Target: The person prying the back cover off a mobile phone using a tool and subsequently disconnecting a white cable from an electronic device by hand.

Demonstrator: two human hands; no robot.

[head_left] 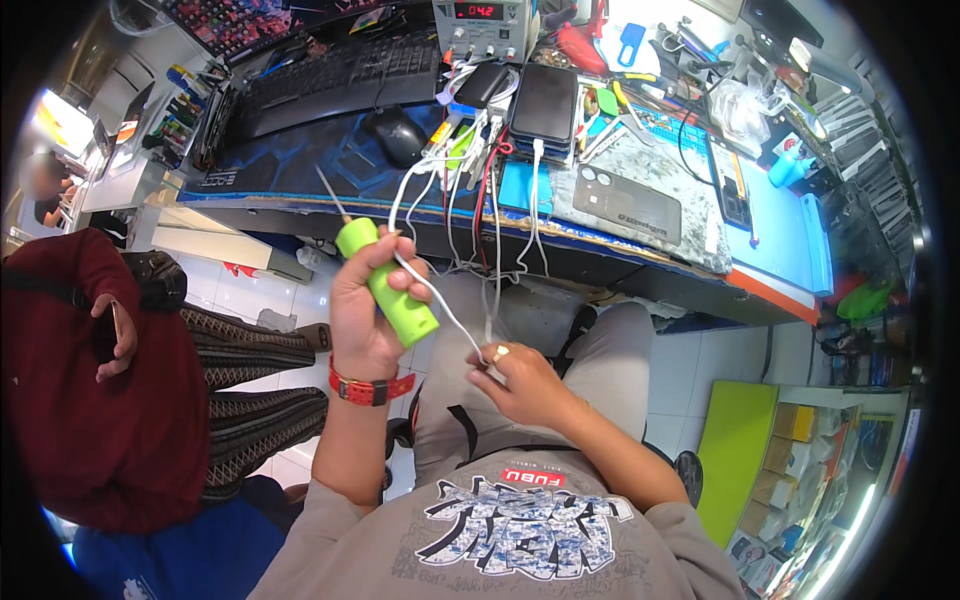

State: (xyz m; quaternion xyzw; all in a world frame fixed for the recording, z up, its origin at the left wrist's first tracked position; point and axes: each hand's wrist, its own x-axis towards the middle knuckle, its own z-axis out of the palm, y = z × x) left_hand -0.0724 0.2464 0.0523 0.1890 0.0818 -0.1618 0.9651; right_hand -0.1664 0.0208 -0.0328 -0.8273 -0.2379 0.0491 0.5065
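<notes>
My left hand, with a red strap at the wrist, is wrapped round a bright green cylindrical handheld tool. A thin metal shaft points up and left from the tool's far end. Between my hands runs a white cable, passing by the left fingers. My right hand, a ring on one finger, is closed on the cable above my lap. Its fingertips partly hide what they pinch. Both hands are in front of the bench edge, apart from each other.
On the bench are a keyboard, a mouse, a power supply, stacked phones and a phone back cover. White charging cables hang over its edge. A person in a maroon top stands at left, holding a phone.
</notes>
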